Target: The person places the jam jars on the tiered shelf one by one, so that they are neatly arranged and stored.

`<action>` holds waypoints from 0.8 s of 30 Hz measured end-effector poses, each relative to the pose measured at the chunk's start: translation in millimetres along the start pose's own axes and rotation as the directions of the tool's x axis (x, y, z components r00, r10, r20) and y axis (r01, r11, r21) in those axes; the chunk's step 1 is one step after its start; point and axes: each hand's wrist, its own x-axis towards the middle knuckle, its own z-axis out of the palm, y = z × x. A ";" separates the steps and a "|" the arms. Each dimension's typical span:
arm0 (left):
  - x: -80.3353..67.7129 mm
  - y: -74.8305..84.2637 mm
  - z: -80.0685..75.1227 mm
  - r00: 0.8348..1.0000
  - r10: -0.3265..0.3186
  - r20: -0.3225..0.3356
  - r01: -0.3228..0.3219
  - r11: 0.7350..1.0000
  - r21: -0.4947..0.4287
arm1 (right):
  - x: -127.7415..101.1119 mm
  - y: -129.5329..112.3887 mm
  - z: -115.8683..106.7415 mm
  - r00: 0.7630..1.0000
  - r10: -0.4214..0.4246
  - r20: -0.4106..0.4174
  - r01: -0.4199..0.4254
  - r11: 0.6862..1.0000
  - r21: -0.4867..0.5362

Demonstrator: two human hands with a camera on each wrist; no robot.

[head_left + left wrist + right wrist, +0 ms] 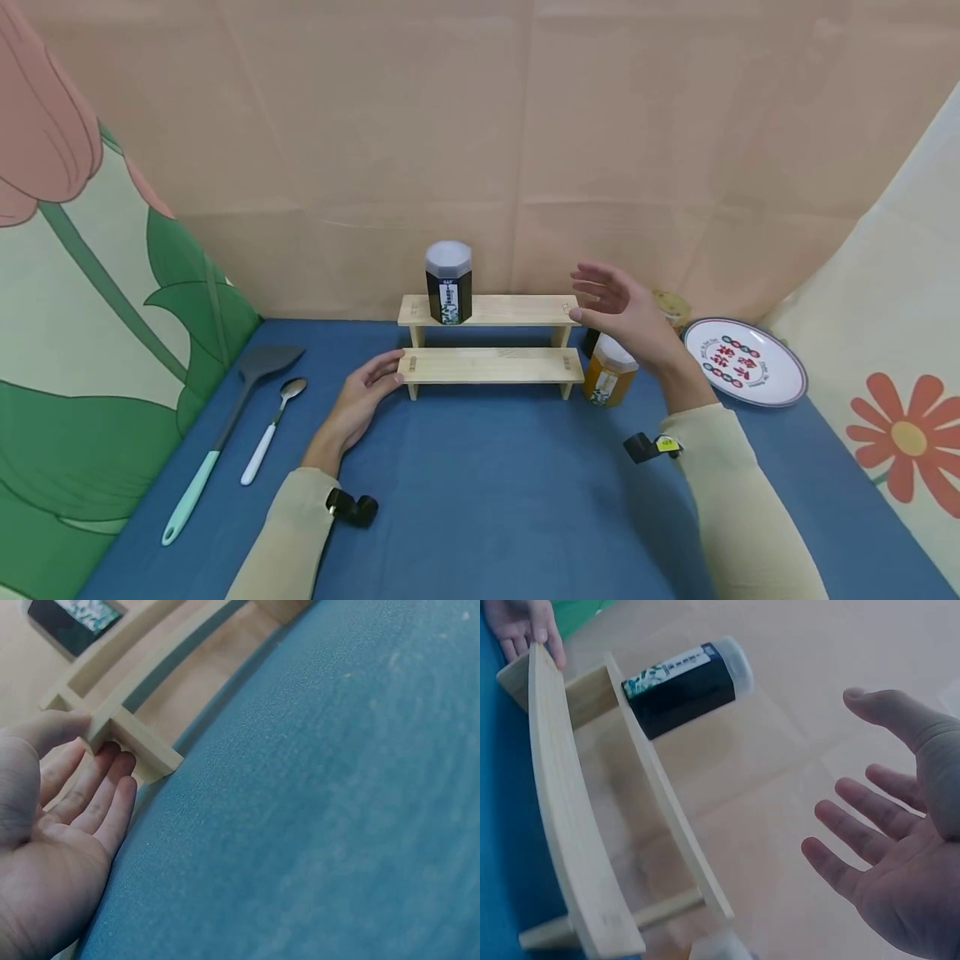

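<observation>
A two-step wooden rack (491, 367) stands on the blue cloth. My left hand (360, 402) holds the left end of its lower step; in the left wrist view the thumb (56, 727) lies on top and the fingers are beneath. On the upper step, towards the left, a dark jar (449, 292) with a whitish lid stands upright. My right hand (626, 312) hovers by the rack's upper right end. In the right wrist view that hand (900, 847) has spread fingers and holds nothing. Right of the rack sits an amber jar (609, 375) with a white lid.
Behind the right hand, a jar with a yellowish lid (672, 307) is partly hidden. A white plate (745, 362) with red characters lies at the right. A grey spatula (217, 442) and a spoon (272, 433) lie at the left. A beige cloth backdrop (360, 150) rises behind.
</observation>
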 end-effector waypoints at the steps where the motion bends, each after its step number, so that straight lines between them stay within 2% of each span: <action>1: 0.2 0.4 -0.1 1.000 0.002 0.001 -0.002 1.000 -0.003 | -4.8 0.9 -2.5 1.000 0.007 -0.009 -0.008 1.000 -0.013; 8: 0.5 2.2 0.4 1.000 0.004 0.003 -0.004 1.000 -0.009 | -33.5 13.0 -17.8 0.993 0.068 -0.095 -0.076 0.994 -0.075; 13: -0.5 1.4 0.2 1.000 0.008 -0.006 -0.008 1.000 -0.008 | -48.3 32.1 -29.9 0.983 0.065 -0.172 -0.091 0.985 -0.144; 16: -0.5 1.2 0.1 1.000 0.010 -0.010 -0.010 1.000 -0.004 | -55.5 45.2 -35.9 0.975 0.096 -0.199 -0.129 0.979 -0.159; 21: -0.3 0.9 0.3 1.000 0.015 -0.010 -0.015 1.000 -0.006 | -63.3 67.0 -42.7 0.961 0.170 -0.220 -0.196 0.975 -0.101; 24: -0.3 0.2 -0.1 1.000 0.012 -0.008 -0.012 1.000 -0.001 | -66.9 79.1 -44.1 0.962 0.175 -0.211 -0.194 0.978 -0.072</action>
